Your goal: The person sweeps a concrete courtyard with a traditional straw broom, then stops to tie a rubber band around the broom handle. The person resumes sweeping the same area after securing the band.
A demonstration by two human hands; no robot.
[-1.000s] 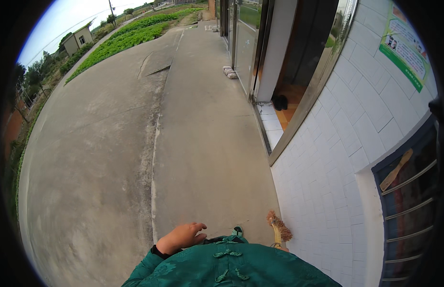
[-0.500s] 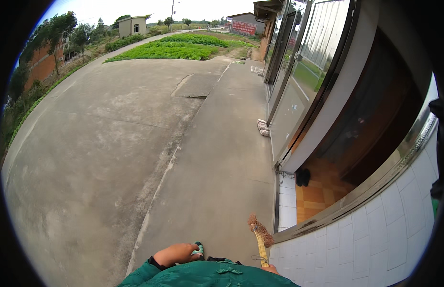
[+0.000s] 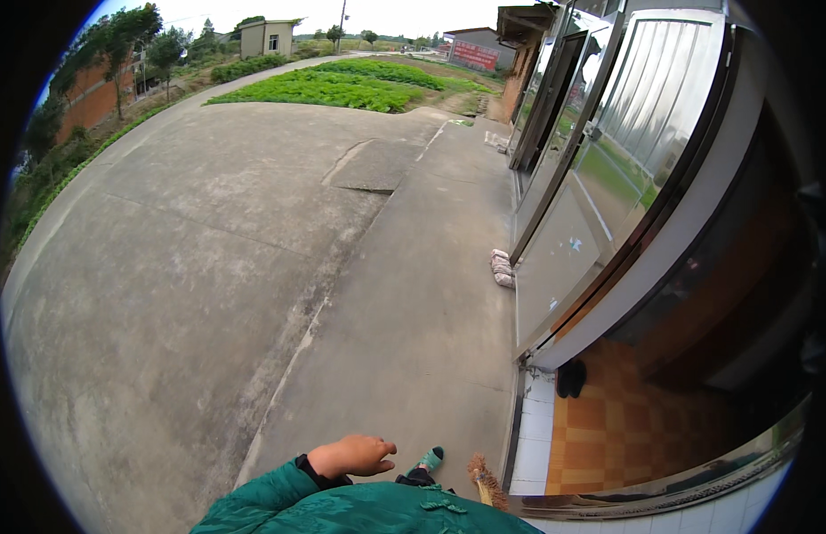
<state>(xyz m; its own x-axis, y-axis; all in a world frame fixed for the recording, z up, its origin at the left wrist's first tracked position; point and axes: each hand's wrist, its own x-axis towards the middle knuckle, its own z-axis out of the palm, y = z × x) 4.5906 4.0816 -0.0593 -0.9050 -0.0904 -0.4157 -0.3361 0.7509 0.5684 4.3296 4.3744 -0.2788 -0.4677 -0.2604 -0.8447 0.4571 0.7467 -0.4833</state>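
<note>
My left hand (image 3: 355,456) hangs in front of my green jacket (image 3: 377,509), at the lower middle, with nothing in it. Its fingers are loosely bent and partly apart. Just right of my jacket front, the brown bristle end of a small straw hand broom (image 3: 487,483) sticks up. Its handle is hidden at the lower edge. My right hand does not show. Between the left hand and the broom, a foot in a green slipper (image 3: 432,458) is on the concrete.
A concrete walkway (image 3: 413,294) runs ahead beside a wider yard (image 3: 181,240). At right are a metal-framed door (image 3: 600,187) and a doorway with a checkered floor (image 3: 644,427) and dark shoes (image 3: 571,378). Wrapped bundles (image 3: 502,268) sit by the door. Green crops (image 3: 333,84) grow ahead.
I have moved forward, and the doorway is closer. My left hand has swung up and forward. The broom has dropped lower in view, and the right hand that held its handle has gone out of sight.
</note>
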